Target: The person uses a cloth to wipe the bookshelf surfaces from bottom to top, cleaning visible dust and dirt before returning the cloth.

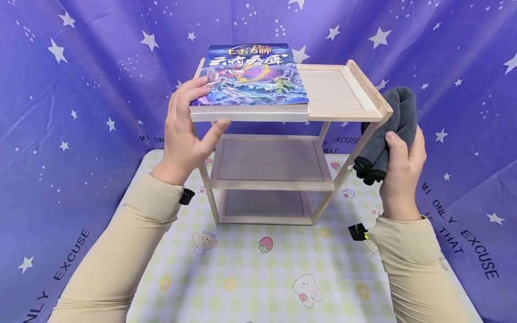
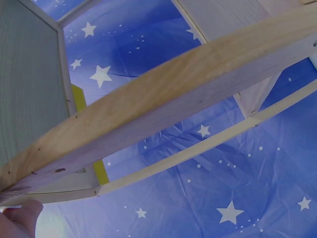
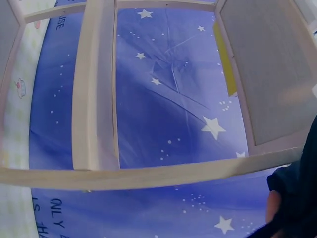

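Purple drapes (image 1: 109, 58) flank checked tablecloth (image 1: 238, 262); right hand (image 1: 404, 172) grips grey cloth (image 1: 400, 110), spread left hand (image 1: 183, 132) touches book (image 1: 250, 85).

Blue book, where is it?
In the head view, the blue book lies at the left of the top shelf, the left grip at its left edge.

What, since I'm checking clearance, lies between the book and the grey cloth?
In the head view: bare top shelf beside the book, then the raised side rail.
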Demonstrator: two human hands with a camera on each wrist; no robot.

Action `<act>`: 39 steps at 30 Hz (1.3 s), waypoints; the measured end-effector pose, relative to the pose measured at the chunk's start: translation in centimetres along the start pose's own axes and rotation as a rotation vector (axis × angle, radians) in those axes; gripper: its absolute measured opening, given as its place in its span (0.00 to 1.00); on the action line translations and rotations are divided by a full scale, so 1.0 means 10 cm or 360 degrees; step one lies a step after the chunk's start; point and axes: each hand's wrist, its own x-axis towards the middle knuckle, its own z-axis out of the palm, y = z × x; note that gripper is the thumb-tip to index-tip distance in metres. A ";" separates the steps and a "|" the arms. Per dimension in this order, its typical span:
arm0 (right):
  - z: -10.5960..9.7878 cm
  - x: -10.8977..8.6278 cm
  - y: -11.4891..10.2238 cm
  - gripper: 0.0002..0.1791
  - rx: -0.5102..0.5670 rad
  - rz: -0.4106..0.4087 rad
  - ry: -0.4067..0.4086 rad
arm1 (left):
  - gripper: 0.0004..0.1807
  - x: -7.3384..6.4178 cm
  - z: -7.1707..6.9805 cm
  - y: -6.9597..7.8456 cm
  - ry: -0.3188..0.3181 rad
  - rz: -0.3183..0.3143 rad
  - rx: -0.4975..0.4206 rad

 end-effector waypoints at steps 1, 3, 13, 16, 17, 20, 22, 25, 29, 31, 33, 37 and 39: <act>0.01 0.00 0.01 0.22 0.0007 0.0001 -0.0018 | 0.38 0.00 0.00 0.00 -0.0001 -0.0001 0.0000; 0.02 -0.01 0.04 0.23 0.0012 -0.0030 -0.0055 | 0.38 0.00 0.00 0.00 -0.0001 0.0000 0.0000; 0.08 0.07 0.03 0.30 0.0078 -0.0034 -0.0073 | 0.38 0.00 0.01 0.00 0.0009 0.0004 -0.0005; 0.10 0.10 0.04 0.35 0.0132 -0.0101 -0.0118 | 0.38 0.00 0.01 0.00 0.0009 0.0002 -0.0001; 0.12 0.11 0.04 0.37 0.0146 -0.0119 -0.0132 | 0.38 0.00 0.01 -0.01 0.0008 0.0001 0.0001; 0.15 0.14 0.05 0.42 0.0179 -0.0133 -0.0139 | 0.39 0.00 0.01 -0.01 0.0005 0.0000 0.0002; 0.17 0.14 0.06 0.42 0.0203 -0.0122 -0.0117 | 0.39 0.00 0.01 -0.01 0.0007 -0.0001 0.0003; 0.20 0.13 0.09 0.40 0.0213 -0.0130 -0.0070 | 0.39 0.00 0.01 -0.01 0.0015 -0.0003 0.0000; 0.21 0.11 0.16 0.36 0.0173 -0.0173 -0.0007 | 0.40 0.00 0.01 -0.01 0.0029 -0.0007 -0.0008; 0.21 0.10 0.19 0.35 0.0141 -0.0199 0.0014 | 0.40 0.00 0.01 -0.01 0.0032 -0.0010 -0.0009; 0.20 0.09 0.21 0.34 0.0120 -0.0221 0.0031 | 0.40 0.00 0.01 -0.01 0.0031 -0.0013 -0.0011; 0.19 0.07 0.24 0.34 0.0115 -0.0249 0.0037 | 0.40 0.00 0.02 -0.01 0.0024 -0.0017 -0.0012; 0.18 0.07 0.25 0.35 0.0108 -0.0253 0.0037 | 0.40 0.00 0.02 -0.01 0.0024 -0.0019 -0.0016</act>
